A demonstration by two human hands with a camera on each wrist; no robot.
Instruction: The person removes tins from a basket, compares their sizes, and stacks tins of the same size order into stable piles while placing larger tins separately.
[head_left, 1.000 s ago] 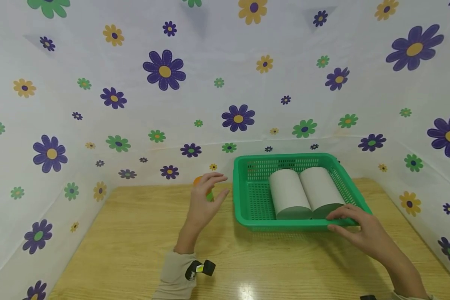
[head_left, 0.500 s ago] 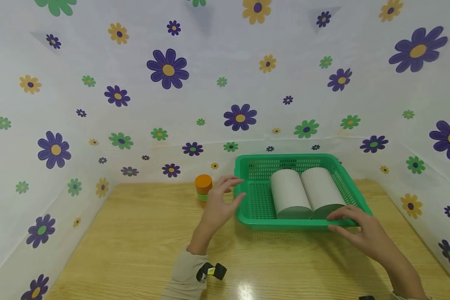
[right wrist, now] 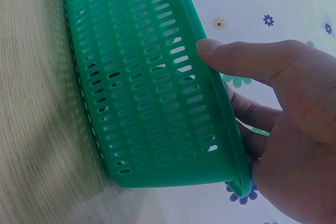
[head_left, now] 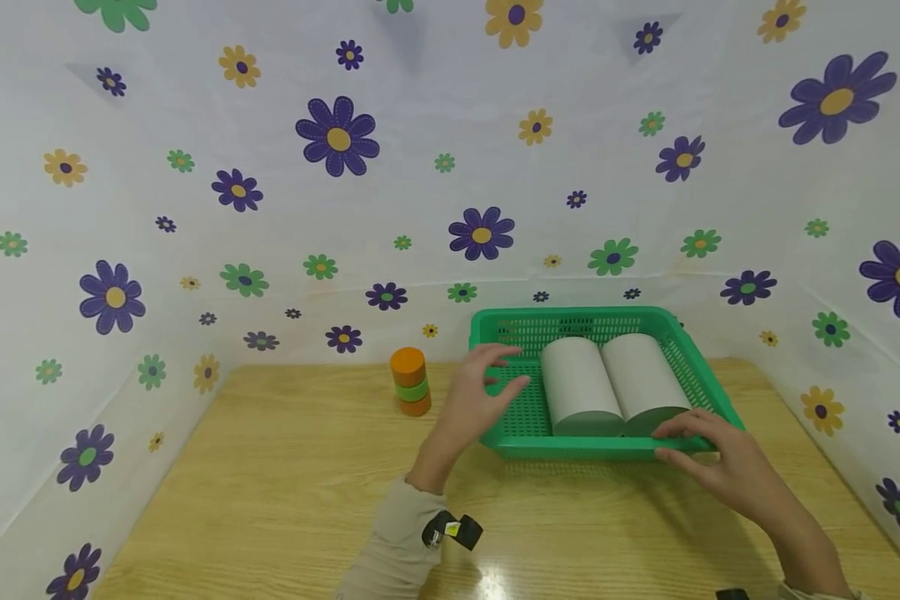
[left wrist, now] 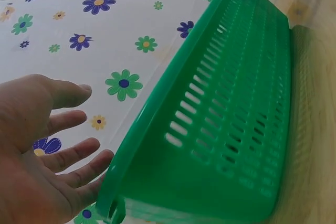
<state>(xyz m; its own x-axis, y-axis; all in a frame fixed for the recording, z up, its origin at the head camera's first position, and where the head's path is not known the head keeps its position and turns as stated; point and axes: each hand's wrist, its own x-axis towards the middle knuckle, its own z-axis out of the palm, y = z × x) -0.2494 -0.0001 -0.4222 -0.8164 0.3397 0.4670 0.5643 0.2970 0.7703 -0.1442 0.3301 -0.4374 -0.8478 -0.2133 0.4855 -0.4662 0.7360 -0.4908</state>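
Pinching the near rim of the basket (head_left: pixel 570 447) toward its right end, the right hand (head_left: pixel 720 460) is its only sure hold; the left hand (head_left: pixel 474 398), fingers spread and gripping nothing, hovers over the basket's left edge, and whether it touches the rim I cannot tell. The basket sits on the tabletop (head_left: pixel 270 475), two white cylinders (head_left: pixel 577 383) lying side by side toward its right. A pull from the right hand alone could swivel or tip the basket, since the weight is probably lopsided, and a leftward tilt might send the cylinders rolling into the left wall. The upright orange-and-green stack (head_left: pixel 410 382), near the basket's left, could topple if a swinging basket or stray left forearm bumped it.
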